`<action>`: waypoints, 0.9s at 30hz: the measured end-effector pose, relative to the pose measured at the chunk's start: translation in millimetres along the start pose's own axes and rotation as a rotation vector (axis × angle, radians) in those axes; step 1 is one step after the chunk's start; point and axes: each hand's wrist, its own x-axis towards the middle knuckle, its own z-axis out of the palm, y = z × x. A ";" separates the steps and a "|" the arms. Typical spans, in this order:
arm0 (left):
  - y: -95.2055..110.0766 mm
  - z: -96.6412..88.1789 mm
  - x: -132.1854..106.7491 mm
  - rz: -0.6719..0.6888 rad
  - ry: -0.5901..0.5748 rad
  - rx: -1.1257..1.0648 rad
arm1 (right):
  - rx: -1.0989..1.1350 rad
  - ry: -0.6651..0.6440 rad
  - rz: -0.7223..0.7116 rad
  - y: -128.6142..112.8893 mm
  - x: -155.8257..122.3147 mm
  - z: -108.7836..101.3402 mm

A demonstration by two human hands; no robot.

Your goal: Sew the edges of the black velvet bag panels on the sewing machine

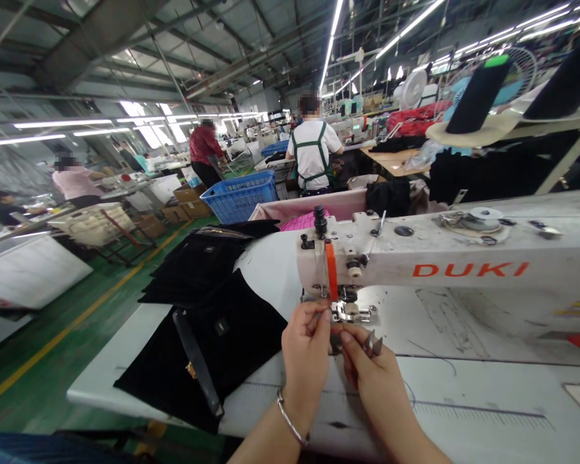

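Observation:
A white DUKI sewing machine (464, 258) stands on the white table (488, 399). Both my hands are raised to its presser foot (355, 314) and needle area. My left hand (305, 351), a metal bangle on the wrist, pinches its fingertips just left of the foot, on something too small to make out. My right hand (374, 374) is closed too, with small metal snips (373, 343) sticking out of it, fingertips touching the left hand's. Black quilted fabric pieces (207, 335) with a strap lie on the table to the left.
A second stack of black pieces (198, 258) lies farther back on the table. Thread cones (478, 96) stand behind the machine. A blue crate (239, 193) and several other workers are in the aisle beyond. Green floor with a yellow line (62, 335) runs at left.

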 end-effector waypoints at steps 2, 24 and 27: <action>0.2 2.3 -8.2 -0.038 -0.026 -0.088 | 0.077 0.005 0.013 0.2 -0.5 -0.5; -4.2 -4.5 -13.1 -0.023 -0.247 -0.069 | 0.483 0.111 0.030 -14.8 2.7 -3.9; -6.7 -4.2 -15.0 0.027 -0.233 -0.062 | 0.481 0.133 0.037 -15.0 2.1 -4.0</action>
